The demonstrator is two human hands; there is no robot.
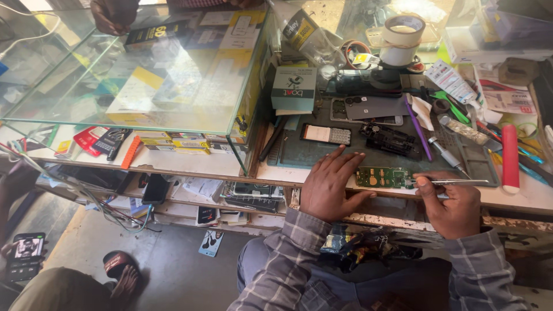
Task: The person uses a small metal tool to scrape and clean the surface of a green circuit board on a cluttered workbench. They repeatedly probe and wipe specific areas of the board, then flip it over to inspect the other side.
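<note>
A small green circuit board (382, 177) lies at the front edge of a dark work mat (299, 154). My left hand (330, 185) rests flat on the mat, its fingers touching the board's left end. My right hand (452, 204) grips thin metal tweezers (455, 182) whose tip meets the board's right end. Behind the board lie a black phone frame (391, 139) and a small keypad phone (326, 135).
A glass display case (144, 75) with boxes fills the left. Tape rolls (402, 35), a purple tool (418, 129), a screwdriver (448, 154), a red cylinder (510, 158) and clutter crowd the bench. Another person's hand (112, 14) rests on the case; someone seated low left holds a phone (26, 253).
</note>
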